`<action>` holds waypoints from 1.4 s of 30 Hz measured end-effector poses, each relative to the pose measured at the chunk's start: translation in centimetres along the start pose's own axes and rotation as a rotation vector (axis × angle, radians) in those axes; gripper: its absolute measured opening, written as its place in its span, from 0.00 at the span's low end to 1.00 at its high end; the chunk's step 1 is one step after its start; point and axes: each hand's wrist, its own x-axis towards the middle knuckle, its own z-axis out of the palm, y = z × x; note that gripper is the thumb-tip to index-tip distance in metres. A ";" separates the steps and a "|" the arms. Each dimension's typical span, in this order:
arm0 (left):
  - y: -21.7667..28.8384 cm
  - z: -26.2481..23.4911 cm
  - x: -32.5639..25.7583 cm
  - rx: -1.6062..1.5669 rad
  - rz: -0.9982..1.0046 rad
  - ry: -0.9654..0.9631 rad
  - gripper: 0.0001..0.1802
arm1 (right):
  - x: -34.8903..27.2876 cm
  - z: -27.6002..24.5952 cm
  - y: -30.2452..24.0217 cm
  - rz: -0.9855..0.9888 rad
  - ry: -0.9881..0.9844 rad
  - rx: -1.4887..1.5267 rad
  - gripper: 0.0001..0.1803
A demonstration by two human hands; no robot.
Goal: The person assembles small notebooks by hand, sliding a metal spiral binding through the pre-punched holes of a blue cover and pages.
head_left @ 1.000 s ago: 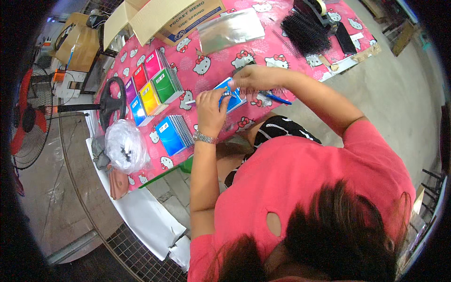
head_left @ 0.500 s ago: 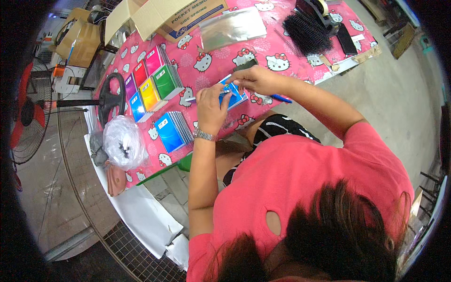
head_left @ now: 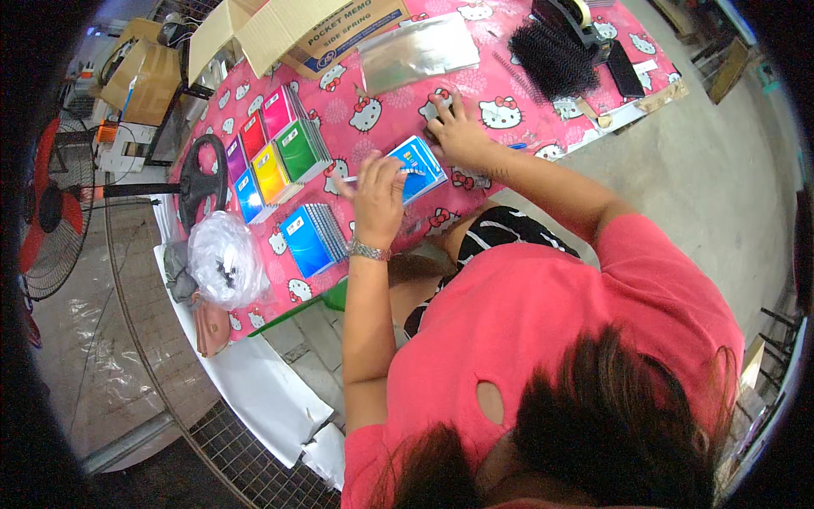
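Note:
A small blue notebook (head_left: 421, 159) lies on the pink table in front of me. My left hand (head_left: 378, 197) is at its left edge, fingers bent around a thin whitish stick (head_left: 349, 179) that pokes out to the left; its kind cannot be told. My right hand (head_left: 459, 136) lies beyond the notebook's right corner, fingers spread on the tablecloth and apart from the notebook. Left of my left hand is a stack of blue spiral notebooks (head_left: 310, 240). Farther left, stacks of notebooks (head_left: 273, 170) with green, yellow, red, pink, purple and blue covers stand together.
An open carton (head_left: 339, 38) and clear plastic sleeves (head_left: 420, 53) are at the far side. Black spiral coils (head_left: 555, 64) lie beside a tape dispenser (head_left: 570, 24) at the far right. A plastic bag (head_left: 225, 257) sits at the left edge, near a fan (head_left: 55, 204).
My right hand has left the notebook and moved away to the far right, its fingers now spread on the table. My left hand stays by the notebook with its fingers slightly raised.

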 end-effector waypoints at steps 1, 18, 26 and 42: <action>0.3 -0.2 0.1 0.041 -0.003 0.028 0.14 | 0.0 -0.9 0.2 0.024 0.011 -0.086 0.29; 1.2 -0.3 0.9 -0.034 -0.048 -0.010 0.17 | 1.4 -8.6 2.9 -0.276 -0.776 1.924 0.20; 1.1 -0.2 1.0 -0.028 -0.076 -0.017 0.18 | 2.0 -8.5 2.1 -0.205 -0.666 1.421 0.22; 2.0 0.6 0.8 0.116 -0.178 0.021 0.17 | 0.3 -11.7 -2.5 -0.373 -0.298 0.164 0.15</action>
